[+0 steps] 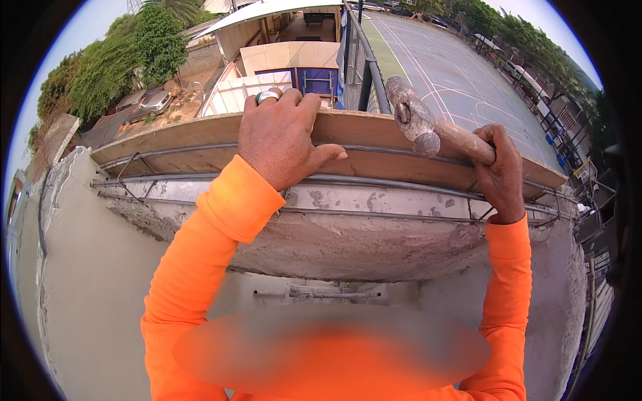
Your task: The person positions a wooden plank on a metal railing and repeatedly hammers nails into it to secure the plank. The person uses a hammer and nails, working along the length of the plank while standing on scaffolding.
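Note:
My left hand [286, 138], with a ring on one finger, rests over the top edge of a wooden formwork board [200, 130], its thumb spread to the right. My right hand [501, 170] grips the wooden handle of a hammer [414, 118] and is by the right part of the board. The hammer's worn, cement-crusted metal head points to the left, above the board's edge. Along the near side of the board run steel reinforcing bars [381, 183] with thin cross ties. Below them is a rough masonry wall top [341, 240].
Plastered walls stand at left [95, 280] and right [551, 301]. Beyond the board are a chain-link fence with a metal post [368, 75], a sports court [451, 70] far below and a roofed structure [271, 10]. A pipe assembly [318, 294] lies lower down.

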